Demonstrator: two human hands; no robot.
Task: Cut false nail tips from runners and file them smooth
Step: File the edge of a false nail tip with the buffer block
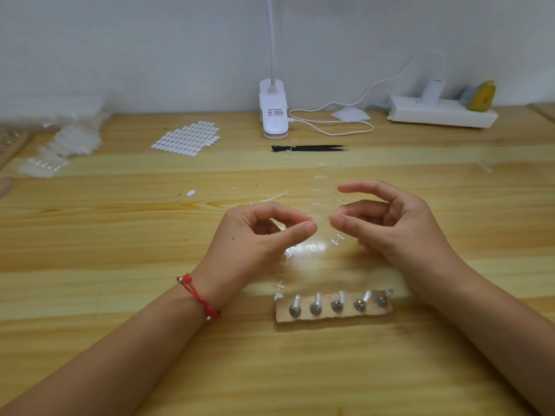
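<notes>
Far out at ten o'clock sits a blurred heap of clear plastic packets (64, 142) on the wooden table (120, 235). At eleven there's a sheet of white oval stickers (186, 139), with one loose white oval (191, 193) nearer in.

Now the left hand (258, 235), red bracelet (198, 295) at the wrist. Its thumb and forefinger are pinched on a clear runner (280, 283), which trails out from under the palm toward six. The hand covers the runner's upper stretch. A bare runner (271, 199) lies just beyond the knuckles.

At twelve, a white clip lamp (273, 112) stands with black tweezers (309, 148) in front of it. Between the hands is a second runner (338, 241), and see-through nail tips (319, 177) string away toward twelve. They're nearly lost against the wood.

At six, a cardboard strip (283, 313) holds five metal stands (338, 304).

The right hand (399, 223) has curled fingers, thumb and middle fingertip close at that second runner. I cannot tell if it actually grips.

At one o'clock, a white power strip (441, 115).
</notes>
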